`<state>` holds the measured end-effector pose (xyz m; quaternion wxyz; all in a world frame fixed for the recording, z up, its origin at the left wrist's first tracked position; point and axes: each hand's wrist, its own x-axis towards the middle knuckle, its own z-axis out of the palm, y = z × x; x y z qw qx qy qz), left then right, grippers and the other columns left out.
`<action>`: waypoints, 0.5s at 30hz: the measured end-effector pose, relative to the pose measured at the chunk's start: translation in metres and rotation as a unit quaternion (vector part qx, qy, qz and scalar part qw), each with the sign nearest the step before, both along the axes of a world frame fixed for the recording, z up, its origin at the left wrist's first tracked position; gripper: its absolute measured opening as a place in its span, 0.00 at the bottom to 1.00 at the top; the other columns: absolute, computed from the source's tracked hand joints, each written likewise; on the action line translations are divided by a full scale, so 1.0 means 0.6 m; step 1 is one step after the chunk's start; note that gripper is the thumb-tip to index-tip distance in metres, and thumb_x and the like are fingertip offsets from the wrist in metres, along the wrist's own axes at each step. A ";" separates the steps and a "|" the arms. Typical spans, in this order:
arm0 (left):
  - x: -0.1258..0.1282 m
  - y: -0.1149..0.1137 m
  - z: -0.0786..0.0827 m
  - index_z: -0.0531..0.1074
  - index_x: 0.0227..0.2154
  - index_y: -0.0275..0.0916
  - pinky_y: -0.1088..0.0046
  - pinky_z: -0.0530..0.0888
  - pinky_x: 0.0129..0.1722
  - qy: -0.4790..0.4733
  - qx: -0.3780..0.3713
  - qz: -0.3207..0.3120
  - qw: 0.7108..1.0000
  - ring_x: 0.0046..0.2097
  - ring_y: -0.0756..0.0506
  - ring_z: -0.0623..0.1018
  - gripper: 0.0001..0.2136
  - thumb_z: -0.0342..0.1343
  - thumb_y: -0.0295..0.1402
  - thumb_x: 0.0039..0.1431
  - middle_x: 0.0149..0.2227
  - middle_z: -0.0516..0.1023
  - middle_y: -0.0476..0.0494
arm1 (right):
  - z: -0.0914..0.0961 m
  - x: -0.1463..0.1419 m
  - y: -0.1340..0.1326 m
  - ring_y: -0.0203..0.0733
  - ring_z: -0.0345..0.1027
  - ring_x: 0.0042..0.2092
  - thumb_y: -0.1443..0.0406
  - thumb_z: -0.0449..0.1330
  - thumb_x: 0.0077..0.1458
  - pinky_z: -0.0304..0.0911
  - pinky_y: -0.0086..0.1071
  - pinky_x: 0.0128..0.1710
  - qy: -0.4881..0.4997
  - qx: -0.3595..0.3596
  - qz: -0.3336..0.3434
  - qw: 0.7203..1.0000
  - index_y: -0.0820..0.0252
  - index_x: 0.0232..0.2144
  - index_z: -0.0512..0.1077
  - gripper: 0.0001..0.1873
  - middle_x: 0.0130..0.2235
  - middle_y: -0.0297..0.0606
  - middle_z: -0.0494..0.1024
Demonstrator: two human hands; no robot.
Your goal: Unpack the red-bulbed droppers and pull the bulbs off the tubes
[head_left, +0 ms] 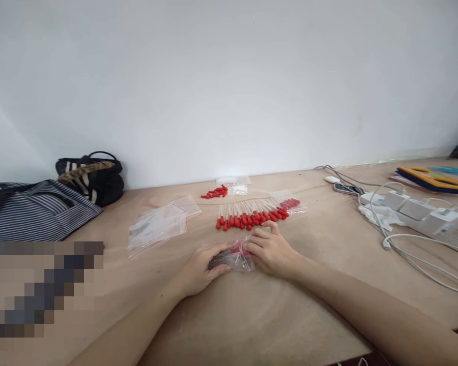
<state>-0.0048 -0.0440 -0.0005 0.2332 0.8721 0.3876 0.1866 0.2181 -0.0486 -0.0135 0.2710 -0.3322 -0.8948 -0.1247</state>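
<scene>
A clear plastic bag (242, 262) with something dark and something red inside lies between my hands, low over the table. My left hand (202, 267) grips its left end, thumb in front and fingers behind. At the bag's right end, the bent fingers of my right hand (270, 250) are closed on the plastic. Just beyond my hands, a row of thin clear droppers with red rubber bulbs (248, 219) is fanned out, bulbs toward me. The bag's exact contents are partly hidden by my fingers and by glare.
Flat zip bags (158, 223) overlap on the left. Behind the droppers are loose red bulbs (216, 192), a bag of clear tubes (238, 188) and a bag with red pieces (290, 203). Chargers (416, 208) and white cables (416, 236) occupy the right; a striped bag (41, 208) the left.
</scene>
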 end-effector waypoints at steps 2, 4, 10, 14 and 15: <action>-0.003 0.001 0.000 0.65 0.49 0.45 0.65 0.67 0.48 0.006 -0.003 0.004 1.000 0.47 0.44 0.71 0.18 0.53 0.37 0.54 0.48 0.72 0.47 | 0.006 0.019 0.003 0.38 0.62 0.37 0.68 0.50 0.55 0.43 0.39 0.45 0.022 -0.045 0.019 0.999 0.58 0.36 0.70 0.10 0.30 0.36 0.74; -0.007 0.002 0.001 0.64 0.49 0.46 0.64 0.66 0.48 0.017 -0.005 0.014 1.000 0.48 0.43 0.71 0.19 0.53 0.38 0.54 0.49 0.71 0.47 | 0.010 0.038 0.006 0.38 0.63 0.38 0.66 0.51 0.56 0.45 0.39 0.45 0.042 -0.103 0.031 0.993 0.57 0.41 0.69 0.11 0.33 0.36 0.74; -0.017 0.005 0.006 0.62 0.51 0.46 0.64 0.65 0.50 0.033 -0.026 0.014 0.999 0.50 0.43 0.69 0.20 0.52 0.39 0.55 0.52 0.69 0.48 | -0.001 0.051 0.015 0.38 0.66 0.41 0.62 0.54 0.55 0.52 0.37 0.44 0.109 -0.204 0.097 0.968 0.54 0.46 0.67 0.15 0.40 0.37 0.75; -0.026 0.008 0.008 0.63 0.51 0.44 0.65 0.65 0.50 0.042 -0.035 0.013 0.998 0.50 0.43 0.69 0.21 0.52 0.40 0.54 0.52 0.69 0.47 | -0.006 0.056 0.025 0.37 0.69 0.38 0.61 0.55 0.54 0.59 0.35 0.42 0.180 -0.247 0.116 0.945 0.55 0.41 0.71 0.12 0.37 0.37 0.77; -0.028 0.010 0.008 0.63 0.51 0.43 0.65 0.65 0.49 0.044 -0.033 0.016 0.998 0.50 0.43 0.69 0.21 0.52 0.41 0.54 0.51 0.69 0.46 | -0.006 0.063 0.028 0.37 0.70 0.38 0.61 0.55 0.54 0.60 0.34 0.41 0.200 -0.273 0.112 0.934 0.56 0.41 0.72 0.12 0.37 0.37 0.77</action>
